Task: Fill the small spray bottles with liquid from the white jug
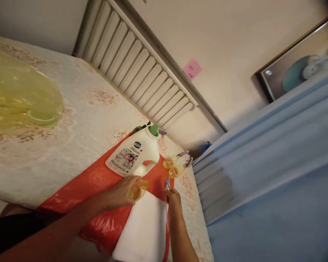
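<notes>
My left hand (pixel 125 191) is closed around a small clear bottle (pixel 138 189) with yellow liquid and an orange label, tilted and without a top on its neck. Between the fingers of my right hand (pixel 174 198) is a grey-purple spray trigger head (pixel 167 182), apart from that bottle. Just beyond my left hand stands a white detergent jug (pixel 131 153) with a green spout and a printed label. Two similar spray bottles (pixel 172 166) of yellow liquid, with grey-purple heads, are to the right of the jug.
A red plastic sheet (pixel 82 182) lies under the jug, with a folded white cloth (pixel 143 229) on it. A yellow translucent bag (pixel 19 91) rests on the floral bed cover (pixel 79 120) at left. Behind is a slatted headboard (pixel 142 58); a blue curtain (pixel 262 174) hangs at right.
</notes>
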A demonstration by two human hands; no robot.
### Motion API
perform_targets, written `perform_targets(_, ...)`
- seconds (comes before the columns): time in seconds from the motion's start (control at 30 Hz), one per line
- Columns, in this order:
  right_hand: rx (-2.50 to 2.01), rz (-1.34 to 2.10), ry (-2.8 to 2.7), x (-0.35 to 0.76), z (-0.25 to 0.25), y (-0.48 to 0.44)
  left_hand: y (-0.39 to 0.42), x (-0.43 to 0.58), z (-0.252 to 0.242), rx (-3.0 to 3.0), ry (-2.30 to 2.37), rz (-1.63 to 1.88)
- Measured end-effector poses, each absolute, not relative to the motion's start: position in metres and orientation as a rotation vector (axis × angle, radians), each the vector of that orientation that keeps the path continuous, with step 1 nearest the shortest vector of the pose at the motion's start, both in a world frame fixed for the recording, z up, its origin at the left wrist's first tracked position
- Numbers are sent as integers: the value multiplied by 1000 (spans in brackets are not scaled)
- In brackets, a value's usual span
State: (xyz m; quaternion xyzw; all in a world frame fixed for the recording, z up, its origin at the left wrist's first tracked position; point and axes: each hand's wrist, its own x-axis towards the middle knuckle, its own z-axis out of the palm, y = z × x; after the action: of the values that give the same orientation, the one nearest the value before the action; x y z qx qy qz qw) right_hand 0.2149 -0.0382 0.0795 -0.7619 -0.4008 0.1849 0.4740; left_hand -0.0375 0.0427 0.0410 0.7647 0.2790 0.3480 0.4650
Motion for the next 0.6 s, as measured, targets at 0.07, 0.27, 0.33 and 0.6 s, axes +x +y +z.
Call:
perform_targets(0.07,-1780,557,-911,207,88,-43,42,-39,43,1888,676,855)
perform_targets(0.27,-1536,723,-803,184,103,-57,43,-41,46,1896,674,849)
perform_targets(0.33,-1483,748,-783,180,104,-62,44,-41,46,1896,676,839)
perform_targets(0.6,-1201,941,-632,160,106,-79,45,-41,46,1883,670,815)
